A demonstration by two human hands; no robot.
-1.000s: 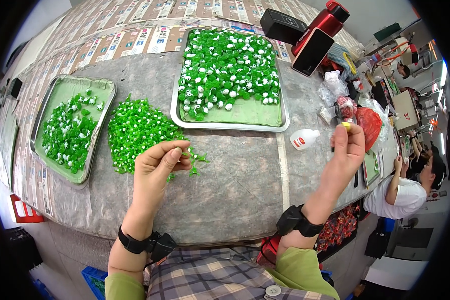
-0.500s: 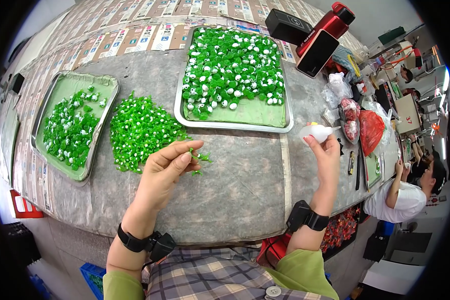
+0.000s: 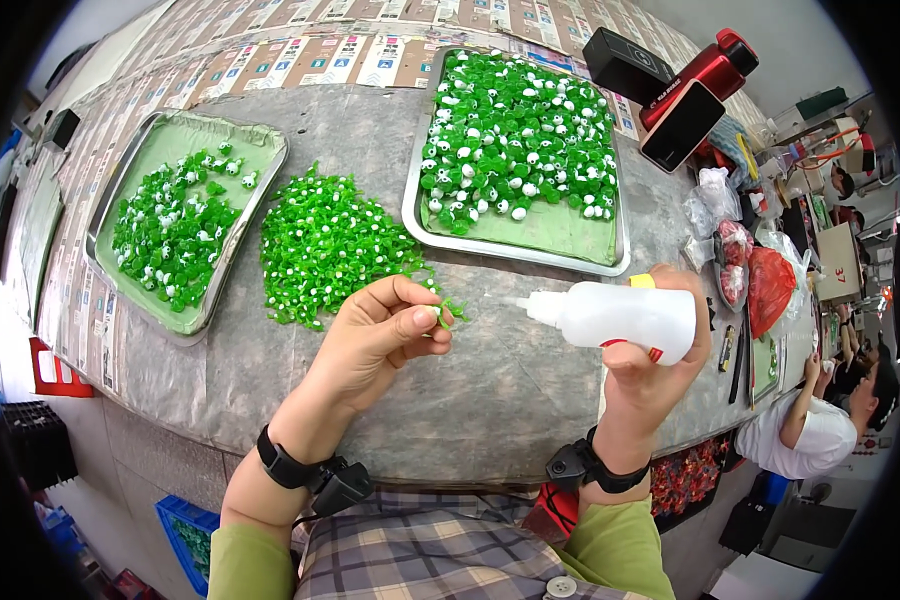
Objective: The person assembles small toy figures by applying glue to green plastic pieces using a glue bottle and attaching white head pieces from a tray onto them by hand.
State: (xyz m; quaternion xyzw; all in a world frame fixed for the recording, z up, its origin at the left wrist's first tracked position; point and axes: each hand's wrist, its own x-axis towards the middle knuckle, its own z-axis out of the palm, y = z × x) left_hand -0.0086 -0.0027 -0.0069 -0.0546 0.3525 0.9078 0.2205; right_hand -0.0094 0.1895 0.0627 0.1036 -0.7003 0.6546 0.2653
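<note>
Between the thumb and fingers of my left hand point(image 3: 385, 335) is a small green plastic piece point(image 3: 448, 312), its thin ends sticking out to the right. My right hand point(image 3: 650, 385) is wrapped round a white squeeze bottle point(image 3: 625, 318) with a narrow nozzle. The bottle lies sideways in the grip, its tip pointing left toward the green piece, a short gap apart. Just beyond my left hand spreads a loose pile of green pieces with white dots point(image 3: 335, 240).
A metal tray point(image 3: 515, 252) of green and white eyeball-like pieces stands at the back; a smaller tray point(image 3: 185, 325) sits left. At back right are a red bottle point(image 3: 705, 75), a phone point(image 3: 682, 125) and a black box point(image 3: 627, 62). Plastic bags point(image 3: 770, 290) lie right; a person point(image 3: 820, 425) sits beyond.
My right hand has turned the squeeze bottle so its nozzle points left, and brought it closer to my left hand. The left hand still pinches a green piece. The whole view has shifted slightly.
</note>
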